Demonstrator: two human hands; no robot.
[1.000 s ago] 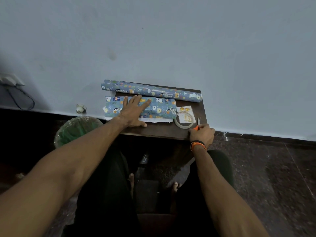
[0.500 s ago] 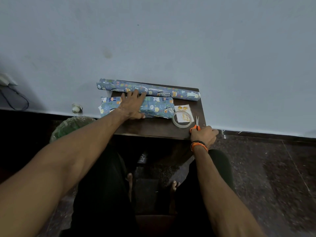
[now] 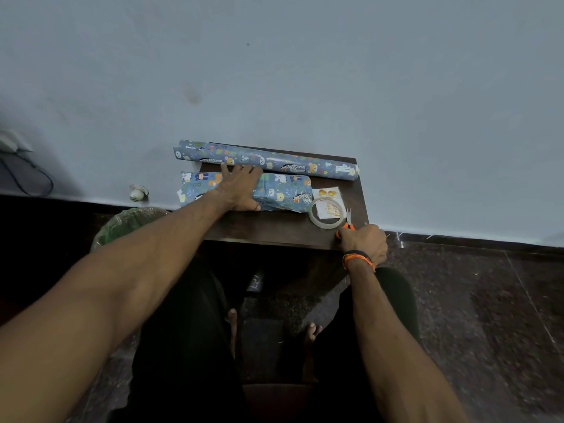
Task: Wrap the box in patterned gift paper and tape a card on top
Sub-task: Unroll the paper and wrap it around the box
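A: Box position?

B: The wrapped box (image 3: 282, 192) is seen on the dark table (image 3: 274, 227), just in front of the paper roll (image 3: 265, 160). It is pressed flat by the left hand (image 3: 241, 190), fingers spread and unclenched, tips touching the roll.

A: Right of the box?

B: The card (image 3: 328, 196) is noted there, partly under the tape ring (image 3: 326, 213). Orange-handled scissors (image 3: 348, 222) are gripped by the right hand (image 3: 364, 242), fingers curled round the handles, at the table's near right corner
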